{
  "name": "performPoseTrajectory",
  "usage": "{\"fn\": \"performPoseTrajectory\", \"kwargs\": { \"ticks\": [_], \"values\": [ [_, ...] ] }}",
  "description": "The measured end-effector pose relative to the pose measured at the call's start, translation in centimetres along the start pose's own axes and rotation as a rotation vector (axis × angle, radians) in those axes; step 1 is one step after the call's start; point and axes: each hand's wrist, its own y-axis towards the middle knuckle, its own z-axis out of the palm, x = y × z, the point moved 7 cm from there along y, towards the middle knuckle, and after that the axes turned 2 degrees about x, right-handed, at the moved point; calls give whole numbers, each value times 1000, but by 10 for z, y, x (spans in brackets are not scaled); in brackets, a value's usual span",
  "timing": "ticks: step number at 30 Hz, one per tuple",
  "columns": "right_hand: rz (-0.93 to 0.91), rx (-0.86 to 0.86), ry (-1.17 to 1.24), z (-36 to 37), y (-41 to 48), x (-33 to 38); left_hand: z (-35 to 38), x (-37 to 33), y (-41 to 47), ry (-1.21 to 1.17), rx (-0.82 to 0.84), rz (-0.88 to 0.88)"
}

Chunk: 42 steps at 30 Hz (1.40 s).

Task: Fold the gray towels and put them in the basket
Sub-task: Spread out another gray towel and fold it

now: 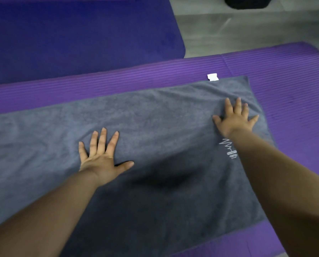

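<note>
Both hands (103, 156) (235, 120) press flat on gray towel (155, 117).

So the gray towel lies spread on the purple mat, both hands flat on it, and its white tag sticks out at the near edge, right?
Not quite. The head view shows the white tag at the far edge of the gray towel, near its right corner. The towel does lie spread on the purple mat, left hand and right hand flat on it.

In front of me lies a purple mat (155, 75) with thin lines. Right behind it is a dark blue mat (71, 34). A black thing (247, 2) sits on the gray floor (257, 28).
</note>
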Motion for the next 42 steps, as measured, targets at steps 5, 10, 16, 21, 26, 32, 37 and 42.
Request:
{"fn": "performPoseTrajectory", "kwargs": {
  "ticks": [5, 10, 16, 21, 26, 32, 37, 42],
  "values": [
    [-415, -169, 55, 28, -85, 69, -14, 3, -3, -40, 100, 106],
    [-519, 91, -180, 75, -131, 90, -47, 52, -26, -332, -110, 263],
    [-463, 139, -257, 46, -164, 118, -16, 231, -92, -296, -201, -1],
    [-698, 220, -341, 42, -215, 227, 47, 397, -158, -516, -351, -576],
    [-872, 337, -238, 72, -275, 350, 116, 450, -211, -762, -346, -835],
    [-895, 412, -241, 140, -324, 421, 146, 467, -223, -792, -286, -863],
    [-882, 404, -315, 145, -317, 419, 130, 462, -231, -856, -290, -817],
    [-724, 345, 219, 118, -322, 454, 71, 390, -226, -1155, -518, -399]
  ]
}}
